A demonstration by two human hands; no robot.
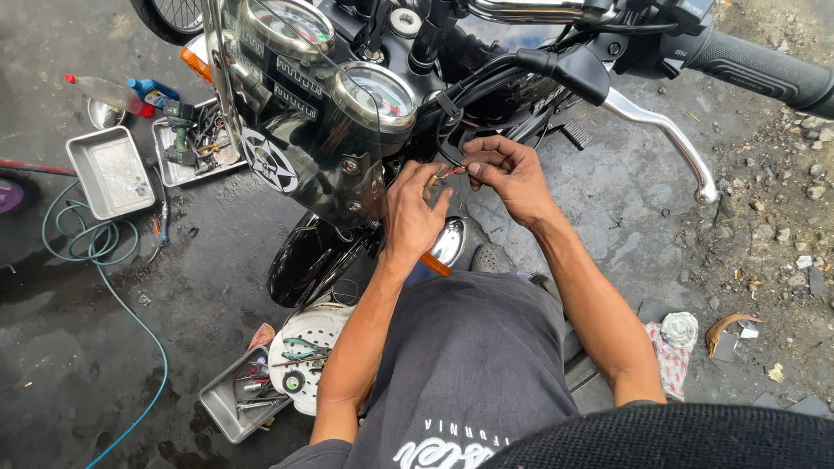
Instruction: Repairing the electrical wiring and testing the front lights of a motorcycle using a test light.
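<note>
There are two round gauges (334,56), three metal trays (111,172), one green hose (104,260), one brake lever (665,139) and two hands (460,191).

The small connector (449,173) pinched between the two hands at frame centre is too small to make out, and the fingers (486,167) cover most of it. The handlebar grip (764,69) runs off the upper right edge. A spoked wheel (174,13) is cut off at the top left. The tools in the lower-left tray (217,408) are too small to tell apart.
</note>
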